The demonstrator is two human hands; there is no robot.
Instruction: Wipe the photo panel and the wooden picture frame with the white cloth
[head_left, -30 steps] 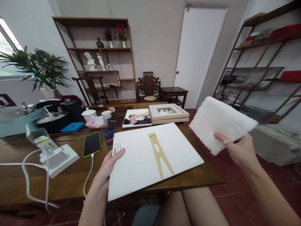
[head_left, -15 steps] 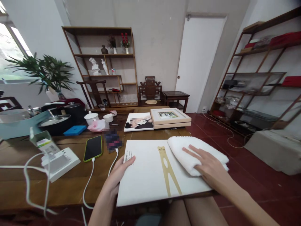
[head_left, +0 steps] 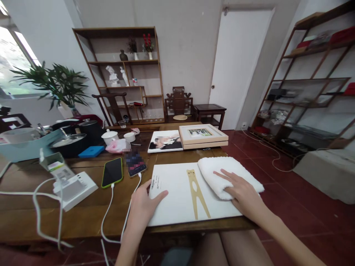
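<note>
A white rectangular panel (head_left: pixel 172 199) lies at the table's front edge. Printed text and a barcode mark its upper left corner. On its face is a tan cat-headed piece (head_left: pixel 196 192) with two long legs. My left hand (head_left: pixel 142 203) grips the panel's left edge, thumb over the face and fingers along the side. A folded white towel (head_left: pixel 244 173) covers the panel's right part, under my right hand (head_left: pixel 244 194). Two fingers of that hand stretch over the towel while the others are bent into its fold; its thumb is hidden.
Behind the panel lie a photo print (head_left: pixel 165 141) and stacked light wooden frames (head_left: pixel 203 136). Left of it are a green-cased phone (head_left: pixel 112 173) and a second phone (head_left: pixel 135 166), both on white cables. A white box (head_left: pixel 79 190), blue box (head_left: pixel 91 151) and pots stand farther left.
The panel's near edge has lowered onto the table. My left hand has moved up along the left edge, its thumb farther over the face. The right hand stays on the towel, shifted slightly.
</note>
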